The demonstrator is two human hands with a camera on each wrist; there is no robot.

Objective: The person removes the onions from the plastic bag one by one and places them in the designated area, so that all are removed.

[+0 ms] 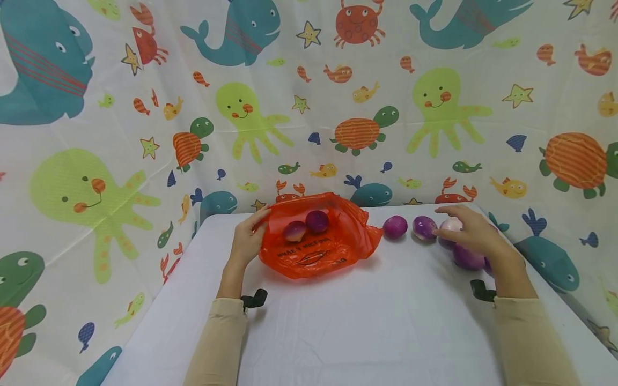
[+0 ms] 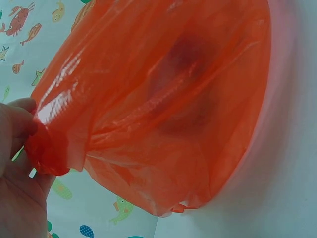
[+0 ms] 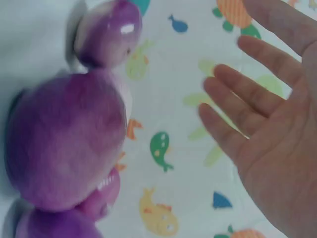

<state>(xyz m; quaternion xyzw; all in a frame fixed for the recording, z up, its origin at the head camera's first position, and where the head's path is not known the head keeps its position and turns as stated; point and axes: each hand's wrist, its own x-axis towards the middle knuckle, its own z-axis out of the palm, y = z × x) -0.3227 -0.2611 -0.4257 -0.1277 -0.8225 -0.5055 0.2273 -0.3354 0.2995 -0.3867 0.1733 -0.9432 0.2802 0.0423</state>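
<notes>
My left hand (image 1: 246, 244) grips the left edge of an orange-red plastic bag (image 1: 314, 262) on the table; in the left wrist view my fingers pinch its gathered plastic (image 2: 54, 148). Inside the bag's mouth lie two round purple vegetables, a two-toned one (image 1: 294, 231) and a darker one (image 1: 317, 221). My right hand (image 1: 470, 233), fingers spread and holding nothing, hovers over a group of purple-and-white round vegetables at the right. A large purple one (image 1: 468, 259) sits beneath it, partly covered. The right wrist view shows the palm (image 3: 292, 134) apart from the large vegetable (image 3: 67, 141).
Between bag and right hand, a purple vegetable (image 1: 395, 228) and a purple-white one (image 1: 425, 228) stand in a row. Several lie at the table's right edge, some hidden by my hand. A sea-animal printed curtain (image 1: 299, 145) borders the white table (image 1: 367, 327) behind and at both sides.
</notes>
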